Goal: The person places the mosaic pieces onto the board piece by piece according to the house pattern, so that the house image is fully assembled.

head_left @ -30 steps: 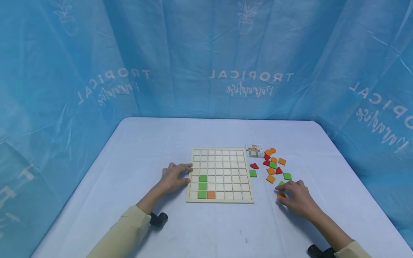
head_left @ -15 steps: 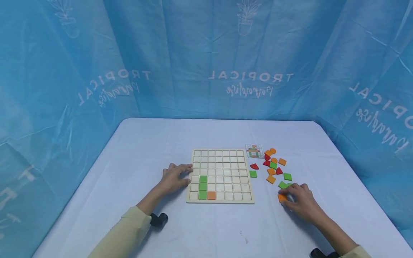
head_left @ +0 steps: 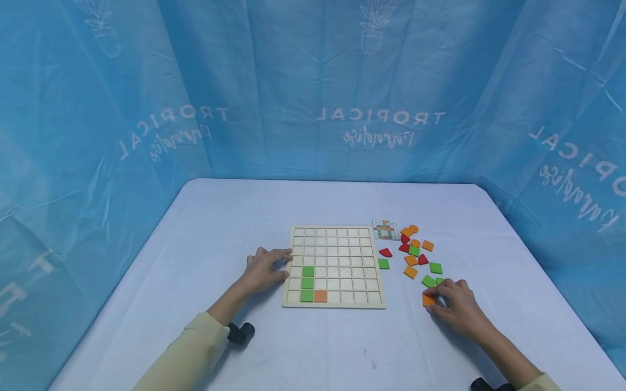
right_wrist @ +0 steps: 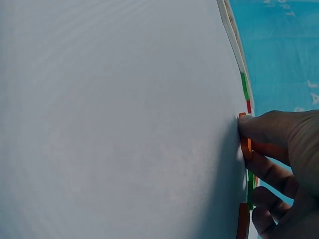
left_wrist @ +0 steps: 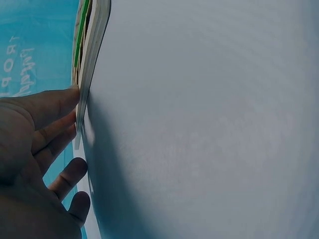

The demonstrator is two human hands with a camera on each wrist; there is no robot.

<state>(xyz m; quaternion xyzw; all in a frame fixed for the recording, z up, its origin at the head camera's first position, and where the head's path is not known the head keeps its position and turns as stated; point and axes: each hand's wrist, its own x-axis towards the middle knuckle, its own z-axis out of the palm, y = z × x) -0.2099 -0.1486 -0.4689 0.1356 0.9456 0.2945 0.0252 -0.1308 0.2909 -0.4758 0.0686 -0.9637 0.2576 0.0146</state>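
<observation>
My right hand (head_left: 457, 307) is low over the table at the near end of a scatter of tiles. It pinches an orange square tile (head_left: 428, 301) between thumb and fingers; the right wrist view shows the same orange tile (right_wrist: 245, 142) edge-on. Thumb and fingertips of my left hand (head_left: 264, 270) rest against the left edge of a wooden grid board (head_left: 335, 305). A column of green square tiles (head_left: 307, 283) fills cells at its lower left, with one orange square (head_left: 320, 296) beside the bottom green one. Fingers of the right hand partly cover a green tile (head_left: 439, 281).
Several green, orange and red tiles (head_left: 411, 260) lie loose right of the board. A small pattern card (head_left: 386, 229) sits by the board's top right corner. Another orange piece (right_wrist: 242, 221) shows low in the right wrist view. Blue curtains (head_left: 313, 136) surround the white table (head_left: 235, 206).
My right hand has shifted slightly to the right with the orange tile, which now shows more between its fingers, and has uncovered green tiles behind it. The left hand stays at the board's edge.
</observation>
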